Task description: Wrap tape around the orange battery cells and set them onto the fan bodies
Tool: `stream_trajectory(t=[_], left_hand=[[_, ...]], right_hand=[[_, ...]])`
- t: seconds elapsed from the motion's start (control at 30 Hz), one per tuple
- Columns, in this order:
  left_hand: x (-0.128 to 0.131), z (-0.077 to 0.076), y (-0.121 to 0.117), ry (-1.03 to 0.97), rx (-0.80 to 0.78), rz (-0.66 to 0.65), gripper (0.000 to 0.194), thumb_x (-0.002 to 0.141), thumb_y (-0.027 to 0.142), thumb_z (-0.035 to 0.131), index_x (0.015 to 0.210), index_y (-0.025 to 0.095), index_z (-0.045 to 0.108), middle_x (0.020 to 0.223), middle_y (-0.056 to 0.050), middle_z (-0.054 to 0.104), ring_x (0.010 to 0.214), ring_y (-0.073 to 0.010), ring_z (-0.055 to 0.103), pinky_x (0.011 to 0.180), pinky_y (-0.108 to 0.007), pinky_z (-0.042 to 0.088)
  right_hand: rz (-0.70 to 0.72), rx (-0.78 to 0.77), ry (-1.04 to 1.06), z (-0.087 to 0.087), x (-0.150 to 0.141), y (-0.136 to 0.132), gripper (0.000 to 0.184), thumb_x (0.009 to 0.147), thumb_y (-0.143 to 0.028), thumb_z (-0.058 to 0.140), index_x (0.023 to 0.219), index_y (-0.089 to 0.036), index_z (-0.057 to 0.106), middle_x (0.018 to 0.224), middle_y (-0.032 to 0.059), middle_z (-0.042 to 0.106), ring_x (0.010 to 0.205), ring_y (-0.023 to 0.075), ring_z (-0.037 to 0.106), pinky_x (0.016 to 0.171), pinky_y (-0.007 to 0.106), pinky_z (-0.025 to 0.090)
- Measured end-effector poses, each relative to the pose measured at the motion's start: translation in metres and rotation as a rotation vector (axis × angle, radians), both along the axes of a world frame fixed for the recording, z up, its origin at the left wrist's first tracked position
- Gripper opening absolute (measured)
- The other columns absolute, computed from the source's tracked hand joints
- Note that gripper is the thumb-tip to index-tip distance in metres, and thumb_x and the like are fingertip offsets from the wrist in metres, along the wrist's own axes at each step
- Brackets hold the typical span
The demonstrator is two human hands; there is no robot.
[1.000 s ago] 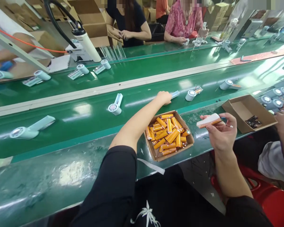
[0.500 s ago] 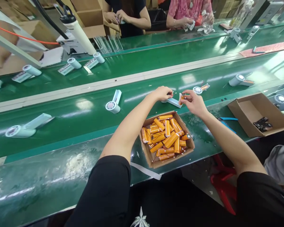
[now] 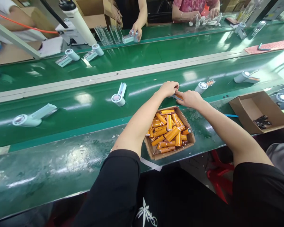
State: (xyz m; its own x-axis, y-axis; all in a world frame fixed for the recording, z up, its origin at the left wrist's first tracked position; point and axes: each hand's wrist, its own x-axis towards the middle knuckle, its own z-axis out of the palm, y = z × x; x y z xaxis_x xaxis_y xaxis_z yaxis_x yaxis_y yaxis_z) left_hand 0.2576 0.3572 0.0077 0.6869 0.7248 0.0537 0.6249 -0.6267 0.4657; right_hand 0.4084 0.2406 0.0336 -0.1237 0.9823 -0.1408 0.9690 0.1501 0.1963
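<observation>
My left hand (image 3: 169,89) is curled over the head end of a light-blue handheld fan, mostly hidden beneath the fingers. My right hand (image 3: 191,99) presses with its fingers on an orange battery (image 3: 179,97) at the fan's open handle. How far the battery sits inside the handle cannot be made out. Just below both hands, a cardboard box (image 3: 152,152) holds many orange wrapped batteries (image 3: 172,133) with thin dark wires.
Other handheld fans lie on the green conveyor belt (image 3: 90,116), one fan (image 3: 118,99) to the left and another fan (image 3: 201,87) to the right. A second cardboard box (image 3: 272,108) holds small black parts. Across the line, a co-worker's hand (image 3: 137,30) grips a fan.
The battery, held up beside the handle before, is now down at it under my right fingers. My hands have come together. Across the line, a co-worker's hand has reached a fan onto the belt.
</observation>
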Motion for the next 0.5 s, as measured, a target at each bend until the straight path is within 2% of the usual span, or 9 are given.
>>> stream_trajectory(t=[0.1, 0.17, 0.33, 0.43, 0.5], left_hand=[[0.005, 0.002, -0.002, -0.006, 0.000, 0.003, 0.025, 0.099, 0.020, 0.057, 0.110, 0.023, 0.080, 0.122, -0.008, 0.083, 0.117, -0.0278, 0.072, 0.096, -0.035, 0.049], [0.008, 0.005, -0.003, -0.016, 0.005, 0.001, 0.025, 0.097, 0.021, 0.060, 0.109, 0.024, 0.081, 0.122, -0.008, 0.083, 0.118, -0.0288, 0.072, 0.098, -0.036, 0.049], [0.015, 0.006, -0.003, -0.058, -0.009, 0.004, 0.023, 0.093, 0.022, 0.063, 0.106, 0.023, 0.082, 0.118, -0.010, 0.084, 0.116, -0.0301, 0.074, 0.098, -0.037, 0.050], [0.019, 0.004, 0.000, -0.088, -0.042, -0.001, 0.028, 0.092, 0.021, 0.064, 0.113, 0.023, 0.082, 0.116, -0.011, 0.084, 0.112, -0.0295, 0.075, 0.095, -0.036, 0.050], [0.022, 0.003, 0.003, -0.110, -0.065, 0.000, 0.029, 0.092, 0.022, 0.065, 0.117, 0.024, 0.082, 0.115, -0.011, 0.084, 0.110, -0.0289, 0.075, 0.094, -0.036, 0.050]], right_hand=[[0.033, -0.003, -0.020, 0.006, 0.000, 0.005, 0.062, 0.110, -0.054, 0.048, 0.165, -0.028, 0.060, 0.130, 0.0182, 0.082, 0.109, 0.0360, 0.078, 0.089, 0.041, 0.053], [0.070, -0.007, -0.010, 0.013, 0.000, 0.011, 0.055, 0.112, -0.050, 0.045, 0.155, -0.027, 0.071, 0.130, 0.0151, 0.084, 0.111, 0.0342, 0.078, 0.091, 0.041, 0.053], [0.043, 0.050, 0.027, 0.026, 0.015, 0.018, 0.041, 0.104, -0.041, 0.057, 0.124, -0.024, 0.089, 0.113, 0.0127, 0.088, 0.107, 0.0365, 0.078, 0.090, 0.044, 0.055], [-0.002, 0.153, 0.192, 0.023, 0.034, 0.010, 0.040, 0.103, -0.046, 0.060, 0.112, -0.024, 0.091, 0.100, 0.0124, 0.088, 0.095, 0.0347, 0.078, 0.088, 0.045, 0.056], [-0.050, 0.210, 0.253, 0.017, 0.039, 0.004, 0.046, 0.106, -0.053, 0.058, 0.118, -0.023, 0.090, 0.099, 0.0139, 0.087, 0.091, 0.0336, 0.077, 0.088, 0.045, 0.057]])
